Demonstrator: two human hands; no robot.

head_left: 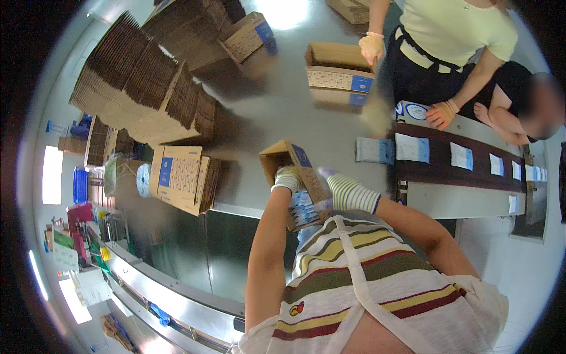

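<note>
A small open cardboard carton with a blue panel stands tilted at the table's near edge, in front of my body. Blue-and-white packets lie in rows in its near end. My left hand, in a striped knit glove, reaches inside the carton; its fingers are hidden there. Just right of the carton is my right hand, in a striped glove, with fingers and thumb apart and nothing held. Its thumb is close to the carton's side; whether it touches I cannot tell.
Flat packets lie on a dark conveyor belt, and an overlapping pair rests at its end. Across the metal table, a co-worker's gloved hand touches another open carton. Tall stacks of flattened cartons stand left.
</note>
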